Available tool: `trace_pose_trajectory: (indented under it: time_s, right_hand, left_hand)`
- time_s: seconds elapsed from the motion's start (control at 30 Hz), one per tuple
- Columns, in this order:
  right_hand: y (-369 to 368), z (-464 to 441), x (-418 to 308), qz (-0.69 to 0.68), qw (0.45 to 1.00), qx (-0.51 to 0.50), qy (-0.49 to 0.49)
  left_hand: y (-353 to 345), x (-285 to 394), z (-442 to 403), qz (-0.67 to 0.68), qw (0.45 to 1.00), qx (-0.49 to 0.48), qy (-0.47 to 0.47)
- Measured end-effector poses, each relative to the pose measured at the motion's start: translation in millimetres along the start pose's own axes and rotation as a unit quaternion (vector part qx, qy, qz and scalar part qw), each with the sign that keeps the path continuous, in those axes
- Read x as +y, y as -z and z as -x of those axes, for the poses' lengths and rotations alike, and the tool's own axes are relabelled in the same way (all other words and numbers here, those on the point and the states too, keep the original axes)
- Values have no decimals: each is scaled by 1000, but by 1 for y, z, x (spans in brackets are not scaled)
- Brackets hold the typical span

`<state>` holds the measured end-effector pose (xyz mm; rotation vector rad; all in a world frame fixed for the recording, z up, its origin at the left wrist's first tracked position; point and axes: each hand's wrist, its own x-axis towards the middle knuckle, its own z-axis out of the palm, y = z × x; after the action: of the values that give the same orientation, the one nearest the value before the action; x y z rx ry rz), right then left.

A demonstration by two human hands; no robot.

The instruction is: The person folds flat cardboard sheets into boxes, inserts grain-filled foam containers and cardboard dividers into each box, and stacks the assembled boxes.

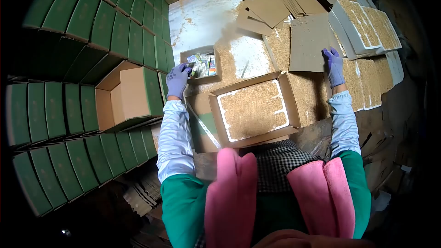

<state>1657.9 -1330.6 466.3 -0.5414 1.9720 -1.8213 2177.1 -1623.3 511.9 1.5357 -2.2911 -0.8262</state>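
My left hand (178,81), in a purple glove, is at the left rim of a small cardboard box (217,66). Its fingers are curled together over that rim, and what they pinch is too small to make out. Printed paper (207,63) and some slim items lie inside the small box. My right hand (335,68), also gloved, grips the right edge of a flat cardboard sheet (310,43). Between my arms stands an open carton (293,98) with its flaps spread. A white foam tray (252,110) filled with tan, crumbly material sits inside it.
Green cartons (103,23) are stacked high on the left, with one open carton (133,93) among them. Loose cardboard sheets (268,4) lie at the back. More filled foam trays (363,25) are piled on the right. A white strip (204,127) lies beside the central carton.
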Motion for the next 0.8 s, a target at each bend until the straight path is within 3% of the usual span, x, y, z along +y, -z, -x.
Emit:
trace_pose_trajectory:
  time_s: [0.03, 0.07, 0.13, 0.17, 0.23, 0.3, 0.37, 0.4, 0.43, 0.5, 0.6, 0.7, 0.8]
  right_hand:
    - [-2, 30, -46, 28, 999, -2, 34]
    - [-8, 52, -74, 41, 997, 16, 57]
    - [-20, 92, -110, 69, 991, 51, 99]
    - [-28, 108, -116, 136, 963, 55, 224]
    - [-49, 144, -140, 111, 957, 21, 266]
    - [-59, 163, -153, 106, 958, -16, 266]
    - [-66, 177, -160, 90, 965, -50, 241]
    - [-69, 178, -157, 81, 965, -66, 241]
    - [-73, 183, -159, 72, 965, -82, 240]
    - [-73, 196, -168, 85, 960, -93, 250]
    - [-72, 200, -165, 51, 962, -98, 248]
    - [-67, 201, -162, 36, 966, -97, 238]
    - [-60, 199, -157, 29, 966, -95, 238]
  left_hand:
    - [5, 2, 6, 152, 988, -12, -4]
    - [1, -14, 6, 189, 980, -3, -68]
    - [25, 45, 51, 309, 949, -25, -48]
    - [37, 79, 76, 368, 928, -35, -37]
    - [40, 114, 109, 383, 920, -77, -31]
    - [15, 125, 129, 433, 884, -178, -22]
    - [-16, 137, 145, 219, 950, -217, -51]
    - [-49, 118, 144, 121, 968, -116, -187]
    - [-49, 127, 149, 51, 976, -128, -167]
    - [-58, 125, 147, 10, 963, -65, -261]
    - [-61, 126, 145, 68, 956, -8, -285]
    - [-56, 132, 143, 237, 945, -223, -40]
    - [-64, 129, 141, 137, 969, -198, -56]
